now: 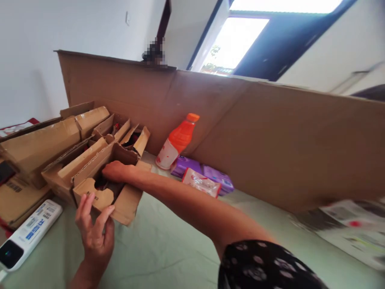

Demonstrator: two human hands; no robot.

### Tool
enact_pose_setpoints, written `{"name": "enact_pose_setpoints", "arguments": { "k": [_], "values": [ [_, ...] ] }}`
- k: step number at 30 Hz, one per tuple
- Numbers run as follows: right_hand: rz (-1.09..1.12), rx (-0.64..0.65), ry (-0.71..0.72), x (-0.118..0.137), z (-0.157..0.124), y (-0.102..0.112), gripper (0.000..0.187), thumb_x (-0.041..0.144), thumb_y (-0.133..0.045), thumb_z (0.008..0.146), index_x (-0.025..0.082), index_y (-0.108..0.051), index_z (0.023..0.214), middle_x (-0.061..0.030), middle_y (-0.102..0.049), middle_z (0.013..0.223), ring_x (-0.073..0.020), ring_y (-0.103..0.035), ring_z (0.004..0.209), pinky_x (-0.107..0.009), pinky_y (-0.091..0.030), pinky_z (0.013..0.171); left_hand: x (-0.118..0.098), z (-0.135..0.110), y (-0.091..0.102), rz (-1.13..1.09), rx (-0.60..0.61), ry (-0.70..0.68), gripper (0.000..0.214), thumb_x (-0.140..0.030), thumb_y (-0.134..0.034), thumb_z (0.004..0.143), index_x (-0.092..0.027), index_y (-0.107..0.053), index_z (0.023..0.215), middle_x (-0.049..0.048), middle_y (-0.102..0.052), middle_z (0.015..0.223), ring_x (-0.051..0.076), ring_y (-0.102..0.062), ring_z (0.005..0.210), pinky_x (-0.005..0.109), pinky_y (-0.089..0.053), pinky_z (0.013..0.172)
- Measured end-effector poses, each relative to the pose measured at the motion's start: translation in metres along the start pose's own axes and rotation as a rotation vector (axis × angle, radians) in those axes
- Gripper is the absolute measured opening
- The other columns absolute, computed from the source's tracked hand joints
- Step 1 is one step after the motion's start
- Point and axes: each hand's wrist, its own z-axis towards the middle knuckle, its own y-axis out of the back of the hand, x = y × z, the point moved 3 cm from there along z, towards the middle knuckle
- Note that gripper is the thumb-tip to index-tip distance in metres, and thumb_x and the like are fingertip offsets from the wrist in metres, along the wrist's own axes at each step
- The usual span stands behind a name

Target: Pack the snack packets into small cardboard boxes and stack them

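An open cardboard box stands at the left on the green cloth, its flaps folded out. My right hand reaches down inside it with curled fingers; the fingertips and whatever they grip are hidden by the box walls. Something dark lies at the bottom, too shaded to name. Against the box's cut-out front flap rest the fingertips of my left hand, thumb and fingers spread apart. Just behind are more open cardboard boxes with dark and red contents partly showing.
A tall cardboard panel runs across the back. Before it stand an orange-capped bottle, purple packs and a clear red-edged packet. A white device lies at left. Blurred printed packaging sits at right.
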Motion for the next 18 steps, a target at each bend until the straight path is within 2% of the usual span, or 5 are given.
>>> {"name": "enact_pose_setpoints", "arguments": {
  "k": [6,11,13,15,18],
  "values": [
    [0.003,-0.237,-0.179,-0.023,-0.059,0.030,0.028,0.015,-0.053,0.095,0.021,-0.076,0.109,-0.0088,-0.078,0.108,-0.0225,-0.072,0.101,-0.028,-0.050,0.078,0.003,0.004,-0.004,0.001,-0.034,-0.047,0.028,0.000,-0.067,0.086,-0.020,-0.068,0.107,0.0076,-0.036,0.162,0.028,-0.031,0.151,0.043,-0.026,0.123],
    [0.179,-0.830,-0.411,-0.055,-0.168,0.050,0.024,0.019,-0.054,0.092,0.019,-0.078,0.093,-0.0028,-0.077,0.084,-0.0148,-0.067,0.072,-0.026,-0.046,0.070,0.001,0.006,-0.003,0.004,-0.032,-0.052,0.030,-0.001,-0.065,0.087,-0.022,-0.069,0.107,0.0052,-0.032,0.163,0.028,-0.030,0.151,0.046,-0.026,0.124],
    [0.268,-0.951,-0.496,-0.071,-0.209,0.041,0.023,0.022,-0.054,0.088,0.017,-0.077,0.086,-0.0018,-0.073,0.074,-0.0126,-0.061,0.062,-0.025,-0.043,0.063,0.001,0.006,-0.002,0.003,-0.036,-0.042,0.031,-0.001,-0.064,0.087,-0.023,-0.070,0.108,0.0057,-0.033,0.163,0.029,-0.030,0.151,0.048,-0.026,0.124],
    [0.329,-0.938,-0.603,-0.087,-0.240,0.022,0.022,0.024,-0.054,0.085,0.017,-0.076,0.082,-0.0013,-0.071,0.070,-0.0123,-0.059,0.059,-0.025,-0.042,0.060,0.001,0.007,-0.002,0.006,-0.032,-0.037,0.032,-0.002,-0.064,0.087,-0.024,-0.070,0.110,0.0070,-0.034,0.162,0.030,-0.030,0.151,0.050,-0.027,0.124],
    [0.363,-0.699,-0.815,-0.108,-0.264,-0.025,0.023,0.024,-0.054,0.084,0.020,-0.076,0.083,-0.0012,-0.072,0.073,-0.0132,-0.061,0.063,-0.024,-0.042,0.061,0.001,0.007,-0.002,0.017,-0.024,-0.036,0.033,-0.003,-0.063,0.088,-0.023,-0.069,0.114,0.0091,-0.035,0.162,0.031,-0.031,0.151,0.053,-0.028,0.124]
  ]
}}
